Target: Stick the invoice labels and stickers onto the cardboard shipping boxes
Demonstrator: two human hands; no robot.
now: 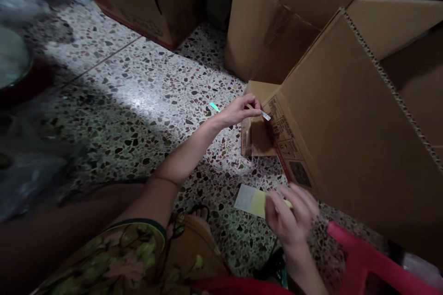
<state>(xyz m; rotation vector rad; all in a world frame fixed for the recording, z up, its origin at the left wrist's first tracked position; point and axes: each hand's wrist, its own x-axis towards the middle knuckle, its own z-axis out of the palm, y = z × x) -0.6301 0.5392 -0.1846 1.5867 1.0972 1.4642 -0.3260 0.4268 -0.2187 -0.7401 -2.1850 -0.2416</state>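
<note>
My left hand [242,109] reaches forward with thumb and fingers pinched on a small white printed sticker [266,115]. The sticker hangs in front of the printed side of an open cardboard box [321,101]. Nearer to me, my right hand [293,214] is smeared a little by motion, its fingers curled around the end of a sticker sheet [252,201]. One part of that sheet is pale white and the other yellow. A low, flattish cardboard box [263,140] lies just below and beyond my left hand.
Tall cardboard boxes [263,32] stand at the back, with another carton [138,4] at the upper left. A pink plastic stool [360,258] is at the lower right. A dark round tub [24,73] sits at far left on the speckled floor [166,78].
</note>
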